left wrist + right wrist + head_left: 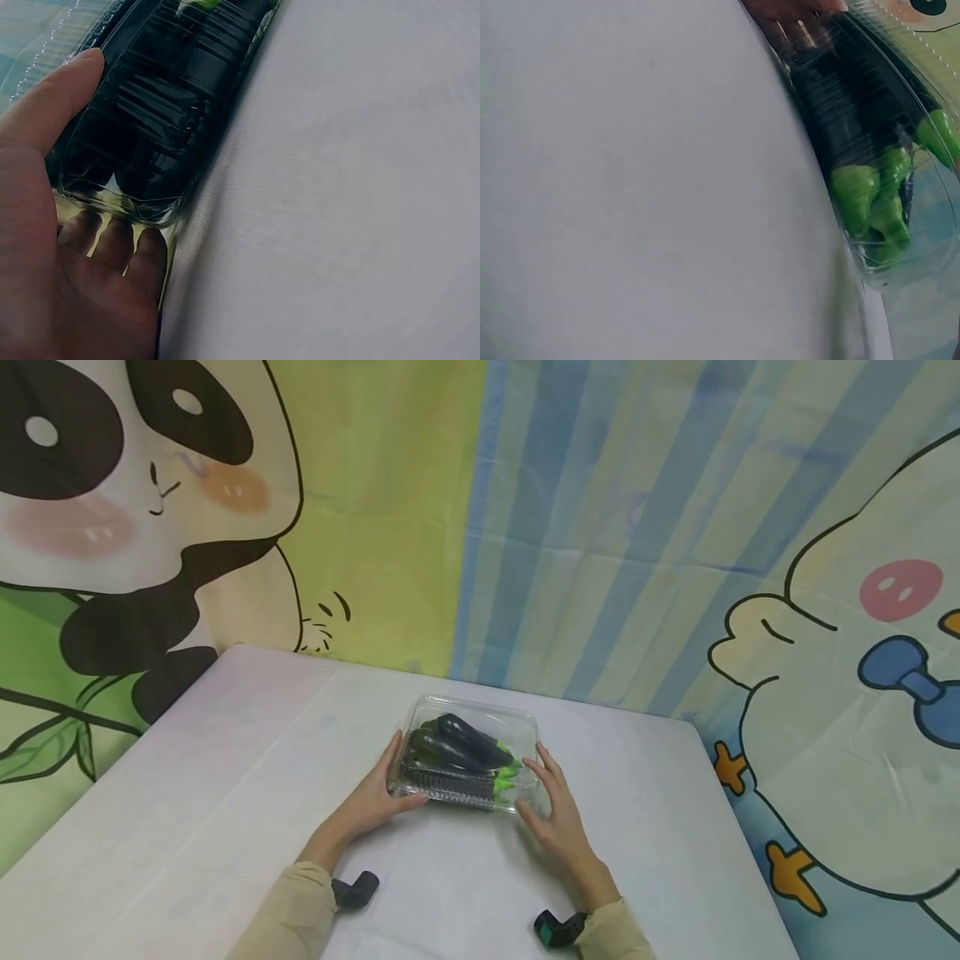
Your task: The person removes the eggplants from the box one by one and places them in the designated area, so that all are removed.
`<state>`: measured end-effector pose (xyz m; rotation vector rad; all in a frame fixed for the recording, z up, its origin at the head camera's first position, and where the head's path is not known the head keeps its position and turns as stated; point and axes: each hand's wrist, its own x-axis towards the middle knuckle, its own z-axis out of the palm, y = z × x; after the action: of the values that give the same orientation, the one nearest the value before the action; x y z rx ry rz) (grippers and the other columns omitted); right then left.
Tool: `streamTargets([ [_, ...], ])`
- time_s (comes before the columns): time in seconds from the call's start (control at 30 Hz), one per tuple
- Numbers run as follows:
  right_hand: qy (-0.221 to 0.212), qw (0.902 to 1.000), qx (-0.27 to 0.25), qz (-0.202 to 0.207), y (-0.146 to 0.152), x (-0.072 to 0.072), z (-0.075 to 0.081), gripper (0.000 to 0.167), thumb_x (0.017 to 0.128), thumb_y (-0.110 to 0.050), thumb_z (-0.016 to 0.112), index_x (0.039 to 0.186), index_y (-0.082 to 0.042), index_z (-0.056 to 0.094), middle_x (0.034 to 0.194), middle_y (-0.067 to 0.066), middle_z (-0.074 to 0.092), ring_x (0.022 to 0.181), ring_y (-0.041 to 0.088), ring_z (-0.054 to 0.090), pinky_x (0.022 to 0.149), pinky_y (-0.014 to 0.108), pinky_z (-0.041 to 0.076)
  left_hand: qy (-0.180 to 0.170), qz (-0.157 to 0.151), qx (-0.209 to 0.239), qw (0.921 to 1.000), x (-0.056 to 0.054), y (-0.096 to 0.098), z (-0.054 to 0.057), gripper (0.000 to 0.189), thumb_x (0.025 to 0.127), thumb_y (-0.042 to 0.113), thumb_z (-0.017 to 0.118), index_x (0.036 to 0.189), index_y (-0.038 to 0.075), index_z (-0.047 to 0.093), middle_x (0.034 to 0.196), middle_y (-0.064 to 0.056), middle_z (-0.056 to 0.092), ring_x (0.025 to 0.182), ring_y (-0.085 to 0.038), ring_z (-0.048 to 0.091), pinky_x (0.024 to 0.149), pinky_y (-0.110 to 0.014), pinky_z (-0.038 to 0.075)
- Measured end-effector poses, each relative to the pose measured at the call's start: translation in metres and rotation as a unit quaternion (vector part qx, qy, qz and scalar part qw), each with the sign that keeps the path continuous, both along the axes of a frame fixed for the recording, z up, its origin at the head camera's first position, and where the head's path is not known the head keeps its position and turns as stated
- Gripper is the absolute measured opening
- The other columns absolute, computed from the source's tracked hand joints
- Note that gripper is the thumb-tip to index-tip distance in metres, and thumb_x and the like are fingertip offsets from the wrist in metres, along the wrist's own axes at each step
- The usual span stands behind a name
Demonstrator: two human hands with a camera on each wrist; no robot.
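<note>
- Nearest: two beige sleeves, with a dark wrist-worn device at the left cuff and a second device at the right.
- Left hand: grasping the left end of the container. The left wrist view shows the thumb over the long near side and the fingertips beneath the end, seen through clear plastic.
- Right hand: fingers spread and relaxed about the right end, thumb near the front corner. No clench found; firm contact cannot be confirmed.
- Clear plastic clamshell container: located between the hands, over the middle of the tabletop. Lid appears closed. Whether the base bears fully on the surface cannot be told.
- Contents: several dark eggplants, green caps toward the right hand; exact count obscured.
- Step in hand, as judged: two-handed positioning of the packed container.
- Next move, as judged: calls for level support at both ends. Any lift would need the right fingers brought in firmly; thin plastic may flex and eggplants may roll.
- White tabletop: extends beyond the container.
- Farthest: printed backdrop showing a panda, stripes and a white bird.
</note>
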<state>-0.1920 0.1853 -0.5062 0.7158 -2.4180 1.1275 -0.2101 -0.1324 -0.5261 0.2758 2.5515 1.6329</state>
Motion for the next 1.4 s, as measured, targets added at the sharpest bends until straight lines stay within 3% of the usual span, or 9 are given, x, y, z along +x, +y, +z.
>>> streamTargets([
  [0.27, -0.006, 0.9979, 0.062, 0.016, 0.011, -0.006, 0.010, 0.071, 0.077, -0.015, 0.079, 0.140, -0.015, 0.046, 0.156, 0.005, 0.029, 0.137, 0.030, 0.038, 0.103, 0.056, 0.041, 0.004, -0.003, 0.000, 1.0000, 0.000, -0.001, -0.001, 0.119, 0.071, 0.048, 0.080, 0.154, 0.030, -0.003, 0.162, -0.001, 0.006, 0.146, -0.037, 0.010, 0.113, -0.063, 0.014],
  [0.43, 0.004, 0.9982, 0.057, 0.019, 0.010, -0.006, 0.010, 0.074, 0.076, -0.014, 0.080, 0.141, -0.008, 0.045, 0.155, 0.009, 0.029, 0.137, 0.032, 0.036, 0.102, 0.057, 0.040, 0.002, -0.001, -0.001, 1.0000, 0.001, 0.000, 0.001, 0.119, 0.071, 0.049, 0.079, 0.153, 0.030, -0.004, 0.162, -0.001, 0.005, 0.146, -0.038, 0.010, 0.113, -0.063, 0.014],
  [0.57, 0.001, 0.9997, 0.023, -0.003, 0.006, -0.005, 0.005, 0.079, 0.076, -0.011, 0.079, 0.144, -0.005, 0.038, 0.153, 0.016, 0.031, 0.137, 0.037, 0.033, 0.104, 0.057, 0.037, 0.004, 0.000, 0.000, 1.0000, 0.001, 0.000, 0.002, 0.118, 0.071, 0.048, 0.079, 0.154, 0.028, -0.003, 0.162, -0.002, 0.005, 0.146, -0.037, 0.010, 0.114, -0.062, 0.015],
  [0.73, -0.056, 0.9952, -0.047, -0.065, -0.002, 0.005, 0.003, 0.081, 0.079, -0.009, 0.077, 0.145, 0.001, 0.031, 0.148, 0.021, 0.035, 0.137, 0.037, 0.036, 0.110, 0.044, 0.034, 0.007, -0.003, 0.007, 0.9999, 0.001, 0.001, 0.002, 0.116, 0.073, 0.045, 0.078, 0.154, 0.025, -0.004, 0.162, -0.003, 0.005, 0.147, -0.037, 0.010, 0.114, -0.061, 0.014],
  [0.83, -0.092, 0.9871, -0.096, -0.090, -0.009, 0.014, 0.011, 0.076, 0.079, -0.006, 0.076, 0.141, 0.006, 0.034, 0.142, 0.025, 0.039, 0.134, 0.040, 0.039, 0.109, 0.041, 0.034, 0.008, -0.004, 0.016, 0.9998, 0.002, 0.001, 0.004, 0.115, 0.074, 0.043, 0.077, 0.154, 0.025, -0.004, 0.162, -0.003, 0.005, 0.147, -0.037, 0.009, 0.114, -0.062, 0.013],
  [0.97, -0.111, 0.9821, -0.123, -0.089, -0.017, 0.023, 0.025, 0.068, 0.080, -0.002, 0.074, 0.135, 0.012, 0.037, 0.137, 0.030, 0.043, 0.130, 0.045, 0.042, 0.107, 0.043, 0.037, 0.009, -0.001, 0.025, 0.9996, 0.004, 0.000, 0.005, 0.114, 0.074, 0.043, 0.076, 0.154, 0.025, -0.003, 0.162, -0.004, 0.005, 0.147, -0.037, 0.007, 0.114, -0.063, 0.011],
  [1.03, -0.109, 0.9830, -0.120, -0.087, -0.017, 0.023, 0.024, 0.068, 0.081, -0.002, 0.073, 0.136, 0.011, 0.037, 0.138, 0.028, 0.043, 0.130, 0.044, 0.042, 0.106, 0.043, 0.037, 0.007, -0.001, 0.029, 0.9995, 0.004, 0.000, 0.005, 0.114, 0.074, 0.043, 0.076, 0.154, 0.024, -0.003, 0.162, -0.004, 0.004, 0.147, -0.037, 0.007, 0.113, -0.064, 0.011],
  [1.23, -0.075, 0.9876, -0.096, -0.099, -0.009, 0.011, 0.000, 0.070, 0.079, -0.009, 0.076, 0.140, -0.001, 0.041, 0.139, 0.016, 0.046, 0.131, 0.034, 0.045, 0.108, 0.030, 0.037, 0.001, -0.001, 0.036, 0.9994, 0.005, 0.000, 0.005, 0.114, 0.074, 0.045, 0.075, 0.154, 0.025, -0.003, 0.162, -0.003, 0.003, 0.147, -0.036, 0.006, 0.113, -0.064, 0.010],
  [1.4, 0.021, 0.9880, -0.078, -0.132, -0.006, 0.008, -0.008, 0.059, 0.069, -0.010, 0.084, 0.117, 0.003, 0.054, 0.118, 0.015, 0.059, 0.113, 0.030, 0.059, 0.098, 0.025, 0.048, 0.005, -0.005, 0.038, 0.9993, 0.004, 0.000, 0.004, 0.113, 0.075, 0.044, 0.075, 0.154, 0.025, -0.003, 0.162, -0.004, 0.003, 0.147, -0.036, 0.005, 0.114, -0.063, 0.009],
])
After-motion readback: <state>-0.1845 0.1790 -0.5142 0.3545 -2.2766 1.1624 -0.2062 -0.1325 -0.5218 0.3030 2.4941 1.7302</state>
